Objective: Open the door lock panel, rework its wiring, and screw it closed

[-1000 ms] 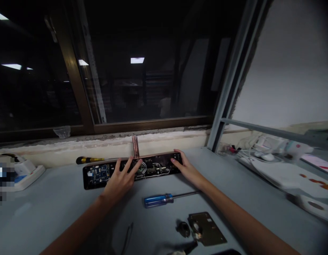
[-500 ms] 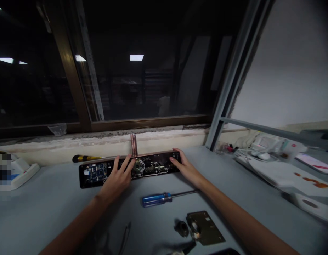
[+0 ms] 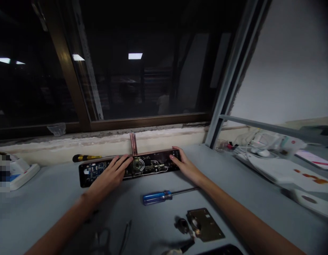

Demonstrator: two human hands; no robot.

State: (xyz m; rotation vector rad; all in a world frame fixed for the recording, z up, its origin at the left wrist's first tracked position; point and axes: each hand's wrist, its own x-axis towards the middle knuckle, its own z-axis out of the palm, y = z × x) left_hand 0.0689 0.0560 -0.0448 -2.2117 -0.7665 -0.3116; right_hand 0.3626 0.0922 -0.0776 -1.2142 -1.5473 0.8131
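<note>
A long black housing, which looks like an opened electronic door lock [image 3: 150, 166], lies on the table with its inside facing up. It shows a blue circuit board [image 3: 93, 170] at its left end and a round mechanism with white wires near the middle. A copper-coloured handle [image 3: 133, 144] sticks out behind it. Across the housing, left of the round mechanism, my left hand [image 3: 113, 174] rests with its fingers stretched out. My right hand [image 3: 184, 163] grips the right end, thumb over the near face and fingers behind the far edge.
A blue-handled screwdriver [image 3: 157, 197] lies in front of the lock, a yellow-black screwdriver [image 3: 86, 158] behind it. Nearer are a metal plate [image 3: 206, 225] and a dark round part [image 3: 182, 225]. Cables and white items [image 3: 270, 163] crowd the right, beyond a metal post [image 3: 219, 124].
My left hand has slid a little left along the lock, showing more of the round mechanism and covering part of the circuit board. My right hand keeps its grip on the right end.
</note>
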